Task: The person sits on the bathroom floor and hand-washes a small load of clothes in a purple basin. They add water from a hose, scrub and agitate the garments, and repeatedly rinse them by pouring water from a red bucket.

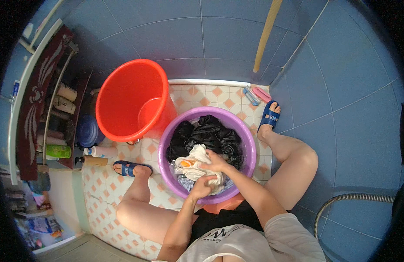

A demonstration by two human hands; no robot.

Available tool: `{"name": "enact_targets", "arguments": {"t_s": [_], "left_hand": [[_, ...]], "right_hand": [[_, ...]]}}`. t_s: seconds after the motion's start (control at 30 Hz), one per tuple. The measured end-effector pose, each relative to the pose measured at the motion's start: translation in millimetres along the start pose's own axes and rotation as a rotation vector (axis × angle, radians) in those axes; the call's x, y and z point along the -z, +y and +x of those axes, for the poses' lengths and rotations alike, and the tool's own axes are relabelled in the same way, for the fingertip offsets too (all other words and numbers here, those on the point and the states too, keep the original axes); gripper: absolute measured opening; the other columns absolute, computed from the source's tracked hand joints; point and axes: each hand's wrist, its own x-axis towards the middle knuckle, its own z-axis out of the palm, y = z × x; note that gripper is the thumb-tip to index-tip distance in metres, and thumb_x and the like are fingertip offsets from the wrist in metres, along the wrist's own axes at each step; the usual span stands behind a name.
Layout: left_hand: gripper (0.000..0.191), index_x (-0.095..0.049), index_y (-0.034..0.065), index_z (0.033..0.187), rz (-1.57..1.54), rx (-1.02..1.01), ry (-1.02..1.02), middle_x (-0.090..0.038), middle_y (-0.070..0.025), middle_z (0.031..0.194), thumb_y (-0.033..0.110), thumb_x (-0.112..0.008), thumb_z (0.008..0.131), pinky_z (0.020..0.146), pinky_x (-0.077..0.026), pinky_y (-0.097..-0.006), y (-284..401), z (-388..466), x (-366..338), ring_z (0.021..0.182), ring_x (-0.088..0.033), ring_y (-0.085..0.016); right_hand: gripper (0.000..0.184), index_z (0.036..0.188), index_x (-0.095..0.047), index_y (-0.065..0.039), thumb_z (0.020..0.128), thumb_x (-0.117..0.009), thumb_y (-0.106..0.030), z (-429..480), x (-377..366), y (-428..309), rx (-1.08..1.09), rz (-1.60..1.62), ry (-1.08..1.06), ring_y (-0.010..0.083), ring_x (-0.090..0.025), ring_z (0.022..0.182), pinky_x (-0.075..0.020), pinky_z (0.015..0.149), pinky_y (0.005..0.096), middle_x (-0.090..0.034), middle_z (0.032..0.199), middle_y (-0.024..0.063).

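A purple plastic basin [252, 154] stands on the tiled floor between my legs, holding wet clothes and water. My left hand [202, 188] grips the lower edge of a cream-white cloth garment [198, 156] with an orange patch. My right hand [217, 161] holds the same garment a little higher up, on its right side. Dark wet clothing [213, 132] fills the far part of the basin. A blue-grey patterned cloth [186, 183] lies in the near part, partly under the white garment.
A red plastic bucket [133, 98] stands beyond the basin to the left. Blue [251, 96] and pink [262, 94] scrubbing brushes lie near the far corner. Bottles [102, 151] and a shelf unit are at left. A yellowish hose [267, 36] hangs by the far wall.
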Motion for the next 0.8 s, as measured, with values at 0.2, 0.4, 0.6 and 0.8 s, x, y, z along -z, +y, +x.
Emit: {"name": "enact_targets", "arguments": {"t_s": [0.2,0.4,0.6,0.8], "left_hand": [[0.032,-0.058,0.0036,0.104,-1.102,0.355,0.343,-0.059,-0.0068,0.098,0.025,-0.055,0.080,0.080,-0.044,-0.0317,-17.7,7.8,4.8,0.094,-0.055,-0.019],[0.044,-0.049,0.0091,0.113,-1.669,-0.665,-0.145,-0.053,-0.0032,0.106,0.042,-0.051,0.084,0.082,-0.043,-0.0306,-180.3,2.8,8.8,0.098,-0.051,-0.018],[0.025,-0.058,0.0037,0.104,-0.546,-0.047,0.502,-0.058,-0.0052,0.103,0.014,-0.061,0.081,0.086,-0.039,-0.0267,48.8,19.0,7.5,0.098,-0.052,-0.015],[0.021,-0.060,0.0002,0.101,-0.213,-0.229,0.812,-0.061,-0.0071,0.096,0.007,-0.061,0.080,0.084,-0.041,-0.0274,95.5,-7.4,75.7,0.093,-0.054,-0.015]], "right_hand": [[0.027,0.098,-0.058,0.001,0.078,-0.058,-0.017,-17.0,-7.1,-60.7,-0.254,0.747,0.265,0.0207,-0.059,0.077,-0.0472,0.070,0.0322,-0.063,0.085,0.0124],[0.022,0.087,-0.051,-0.002,0.078,-0.059,-0.020,-75.6,-62.0,-151.3,0.200,0.400,0.243,0.0281,-0.060,0.075,-0.0471,0.068,0.0379,-0.059,0.077,0.0174],[0.025,0.078,-0.050,-0.005,0.078,-0.057,-0.028,-18.9,37.0,-24.4,-0.231,-0.153,0.725,0.0406,-0.058,0.061,-0.0443,0.056,0.0498,-0.058,0.063,0.0211],[0.028,0.086,-0.050,0.001,0.088,-0.053,-0.026,-63.6,153.3,-32.5,-0.056,0.337,1.318,0.0185,-0.052,0.073,-0.0419,0.070,0.0317,-0.056,0.077,0.0111]]}}
